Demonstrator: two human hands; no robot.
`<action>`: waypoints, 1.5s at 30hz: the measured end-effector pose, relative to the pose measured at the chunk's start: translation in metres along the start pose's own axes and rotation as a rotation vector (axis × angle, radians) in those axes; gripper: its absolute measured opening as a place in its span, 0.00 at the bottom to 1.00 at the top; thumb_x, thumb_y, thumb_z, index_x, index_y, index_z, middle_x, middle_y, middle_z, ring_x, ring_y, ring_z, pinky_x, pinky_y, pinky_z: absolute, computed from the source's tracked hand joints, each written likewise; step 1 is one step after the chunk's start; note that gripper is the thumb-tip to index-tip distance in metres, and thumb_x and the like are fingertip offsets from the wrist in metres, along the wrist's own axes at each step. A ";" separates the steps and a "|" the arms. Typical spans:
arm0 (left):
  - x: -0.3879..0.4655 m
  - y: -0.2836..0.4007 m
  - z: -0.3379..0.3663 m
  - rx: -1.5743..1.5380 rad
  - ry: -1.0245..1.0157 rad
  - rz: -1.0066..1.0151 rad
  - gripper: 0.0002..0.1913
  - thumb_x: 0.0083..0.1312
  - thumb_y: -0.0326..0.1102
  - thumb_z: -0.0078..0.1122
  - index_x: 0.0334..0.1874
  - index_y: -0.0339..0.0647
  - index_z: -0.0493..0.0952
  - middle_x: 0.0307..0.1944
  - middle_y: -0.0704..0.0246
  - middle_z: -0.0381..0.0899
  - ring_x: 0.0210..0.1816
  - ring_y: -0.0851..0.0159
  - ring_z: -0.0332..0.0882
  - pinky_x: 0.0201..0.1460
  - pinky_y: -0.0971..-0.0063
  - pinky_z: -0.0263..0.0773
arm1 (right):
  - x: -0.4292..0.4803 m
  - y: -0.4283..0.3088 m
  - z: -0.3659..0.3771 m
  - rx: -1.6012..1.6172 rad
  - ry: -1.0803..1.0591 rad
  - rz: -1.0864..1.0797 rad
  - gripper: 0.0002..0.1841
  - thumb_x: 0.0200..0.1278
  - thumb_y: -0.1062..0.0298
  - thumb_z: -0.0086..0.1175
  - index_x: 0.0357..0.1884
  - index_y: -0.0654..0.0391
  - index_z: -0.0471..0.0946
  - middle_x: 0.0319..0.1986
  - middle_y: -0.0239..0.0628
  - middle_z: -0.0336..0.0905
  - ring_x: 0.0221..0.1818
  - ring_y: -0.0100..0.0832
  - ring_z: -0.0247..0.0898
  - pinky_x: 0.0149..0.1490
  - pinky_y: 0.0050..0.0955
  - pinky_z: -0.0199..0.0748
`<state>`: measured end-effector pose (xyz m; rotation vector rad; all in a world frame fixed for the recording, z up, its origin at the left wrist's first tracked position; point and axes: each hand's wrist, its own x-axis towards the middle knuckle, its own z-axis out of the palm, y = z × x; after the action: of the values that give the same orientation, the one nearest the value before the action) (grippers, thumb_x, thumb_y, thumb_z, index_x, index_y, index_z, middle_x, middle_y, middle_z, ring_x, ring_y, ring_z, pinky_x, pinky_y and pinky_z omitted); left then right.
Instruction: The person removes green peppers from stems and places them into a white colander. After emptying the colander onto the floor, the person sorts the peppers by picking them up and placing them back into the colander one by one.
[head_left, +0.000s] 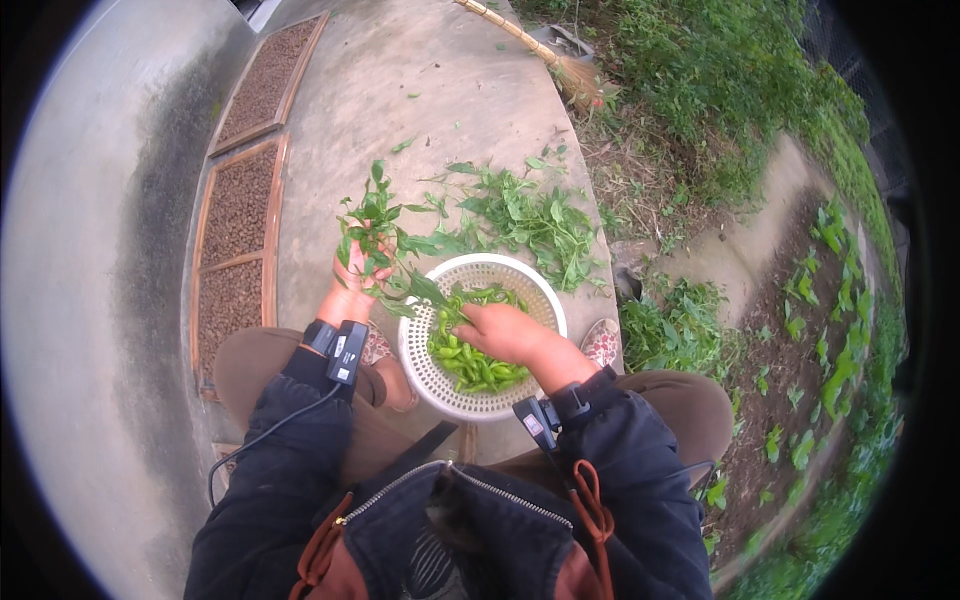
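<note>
My left hand (365, 259) is raised left of a white plastic colander basket (414, 351), its fingers closed around a bunch of leafy green pepper stems (381, 204). From that bunch, leaves hang toward the basket's left rim. Inside the basket lies a heap of slender green peppers (480, 370). My right hand (499, 334) is over the heap, thumb and fingers pointing left and close to the peppers and a drooping leaf. Whether it pinches anything is hidden by the fingers. Stripped leafy stems (536, 217) lie on the concrete beyond the basket.
Wood-framed trays of small brown lumps (238, 195) line the wall at left. A straw broom (574, 75) lies at the concrete's far right edge. More cut greenery (675, 322) sits right of that edge, beside a soil bed with seedlings (780, 390). My shoes (601, 343) flank the basket.
</note>
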<state>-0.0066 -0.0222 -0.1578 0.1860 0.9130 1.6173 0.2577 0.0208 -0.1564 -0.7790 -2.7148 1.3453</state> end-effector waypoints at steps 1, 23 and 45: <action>0.005 0.009 -0.005 -0.057 0.073 0.010 0.18 0.70 0.55 0.52 0.36 0.47 0.73 0.25 0.70 0.73 0.15 0.71 0.63 0.14 0.78 0.59 | -0.003 0.003 0.001 -0.022 -0.069 0.039 0.19 0.66 0.55 0.51 0.45 0.63 0.74 0.33 0.53 0.81 0.37 0.57 0.76 0.48 0.49 0.72; -0.018 -0.075 0.019 0.572 0.053 -0.320 0.18 0.68 0.45 0.56 0.43 0.32 0.78 0.32 0.65 0.81 0.29 0.67 0.80 0.34 0.72 0.77 | 0.005 0.014 0.004 0.940 0.194 0.232 0.15 0.69 0.63 0.49 0.53 0.59 0.73 0.26 0.31 0.76 0.25 0.23 0.74 0.35 0.24 0.73; 0.014 -0.065 0.013 0.860 0.319 0.400 0.13 0.67 0.38 0.62 0.32 0.33 0.80 0.24 0.66 0.82 0.24 0.69 0.76 0.30 0.72 0.71 | 0.006 0.004 0.016 0.969 0.110 0.270 0.13 0.72 0.65 0.44 0.48 0.64 0.74 0.29 0.38 0.80 0.26 0.31 0.80 0.39 0.29 0.77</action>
<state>0.0466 -0.0054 -0.1957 0.7570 1.8819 1.5301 0.2506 0.0135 -0.1707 -1.0262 -1.5469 2.2514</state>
